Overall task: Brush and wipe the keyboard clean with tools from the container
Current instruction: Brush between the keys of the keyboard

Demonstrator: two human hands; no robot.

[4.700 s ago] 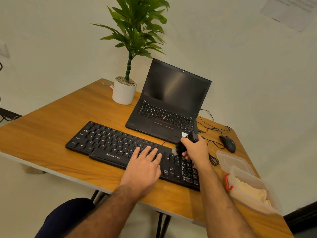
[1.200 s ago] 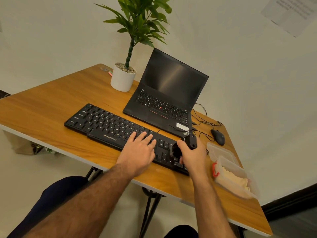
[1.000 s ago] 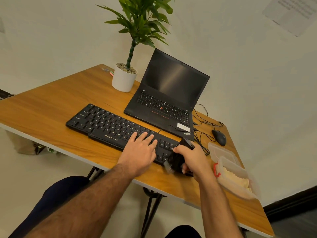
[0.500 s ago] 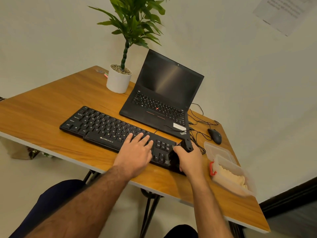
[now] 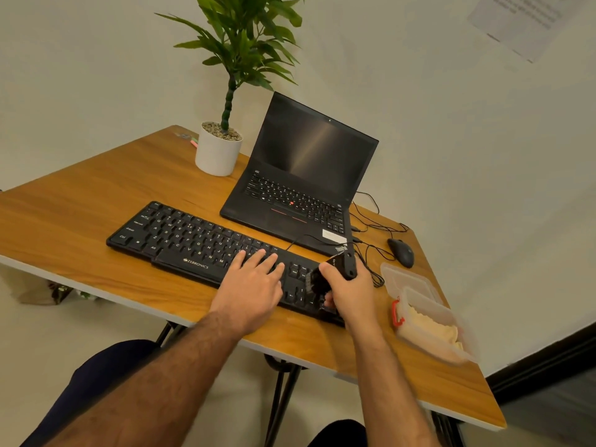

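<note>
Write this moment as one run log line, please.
left hand: flat on keyboard | right hand: grips brush at keyboard's right end | container: open, cloth inside

Black keyboard [image 5: 206,243] lying on wooden table [image 5: 80,201]. Left hand [image 5: 254,285] flat on keys, fingers straight, right of middle. Right hand [image 5: 350,293] gripping black brush [image 5: 325,275] over keyboard's right end, bristles blurred, down on keys. Open laptop [image 5: 300,191] behind keyboard, screen dark. Potted plant [image 5: 221,146] left of laptop. Mouse [image 5: 401,252] and cables [image 5: 371,227] right of laptop. Clear container [image 5: 429,324] near right table edge, yellow cloth [image 5: 432,330] inside, lid [image 5: 406,279] just behind. Paper [image 5: 529,21] on wall, top right.
</note>
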